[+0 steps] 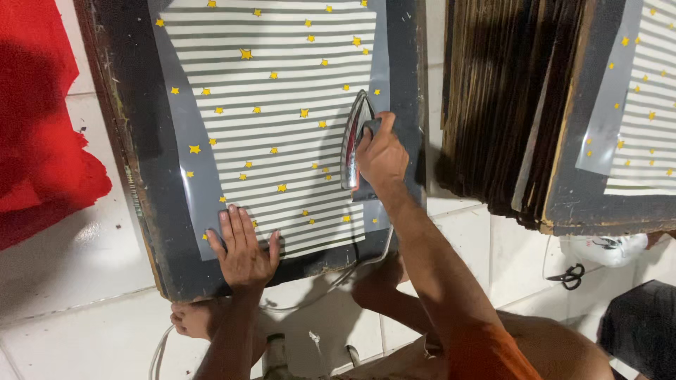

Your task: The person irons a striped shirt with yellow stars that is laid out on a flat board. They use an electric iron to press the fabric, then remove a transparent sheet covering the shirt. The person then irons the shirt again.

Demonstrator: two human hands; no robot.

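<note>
— Two hands in view, both the person's own. State of the right?

— The right hand [380, 156] is wrapped around the handle of an electric iron [354, 137]. The iron stands on its edge, metal soleplate facing left, at the right margin of a striped sheet [271, 127] — grey and white bands with small yellow stars. Its lower end touches the sheet's grey border.

— And the left?

— The left hand [241, 246] lies flat, fingers spread and pointing up the frame, palm pressed on the lower left corner of the same sheet. It holds nothing.

— What carries the sheet?

— A dark, worn board [130, 119] lying on a white tiled floor [70, 281]. The sheet covers most of the board's face; a bare dark margin shows on the left and along the bottom.

— Cable?

— A pale cord [370, 253] runs down from the iron over the board's lower edge to the floor, near the person's bare foot [193, 317].

— Surroundings?

— Red cloth [35, 119] lies on the floor to the left, well apart from the board. To the right stands a stack of dark boards [493, 105], the nearest bearing a second striped, starred sheet [648, 98]. Black scissors [567, 276] lie on the tiles below that stack.
</note>
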